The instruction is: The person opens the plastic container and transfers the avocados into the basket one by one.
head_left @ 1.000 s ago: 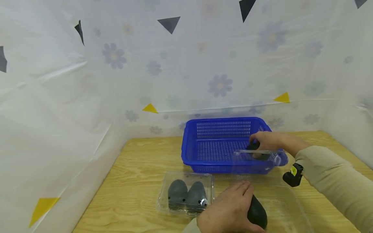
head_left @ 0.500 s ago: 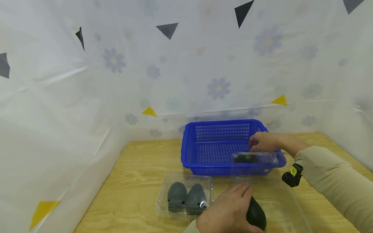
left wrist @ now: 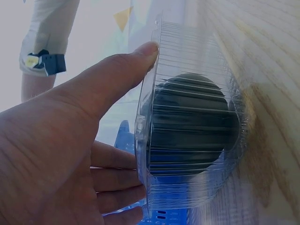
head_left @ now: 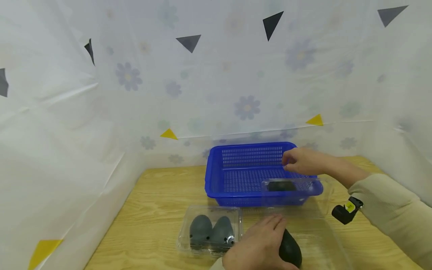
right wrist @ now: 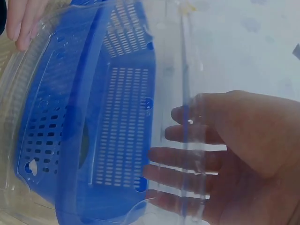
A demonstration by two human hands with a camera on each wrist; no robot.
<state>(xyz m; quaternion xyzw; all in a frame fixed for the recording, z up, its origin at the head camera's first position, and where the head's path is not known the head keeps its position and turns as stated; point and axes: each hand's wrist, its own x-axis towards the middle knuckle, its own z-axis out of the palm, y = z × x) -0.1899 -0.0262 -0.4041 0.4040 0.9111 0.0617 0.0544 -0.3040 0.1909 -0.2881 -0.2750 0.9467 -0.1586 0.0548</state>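
My left hand (head_left: 254,245) holds the side of an opened clear plastic clamshell box (left wrist: 197,197), thumb and fingers spread along its rim. A dark green avocado (head_left: 290,249) lies in that box, beside my hand. The box's clear lid (head_left: 297,202) stands raised in front of the blue basket (head_left: 212,180). Through the lid, another dark avocado (head_left: 281,186) shows in the basket's near right part. My right hand (head_left: 305,161) is above the basket's right end, fingers loosely bent and holding nothing. Its fingers (right wrist: 183,157) show through the lid in the right wrist view.
A closed clear clamshell box (head_left: 237,217) with two grey-green avocados stands left of my left hand. The wooden table (head_left: 162,191) ends at a white flowered sheet (head_left: 202,93). A wrist camera (head_left: 345,210) sits on the right sleeve.
My right hand has let go of the dark avocado, which now lies in the basket, and has risen slightly. The left hand stays at the box. The head view has tilted up and shifted right.
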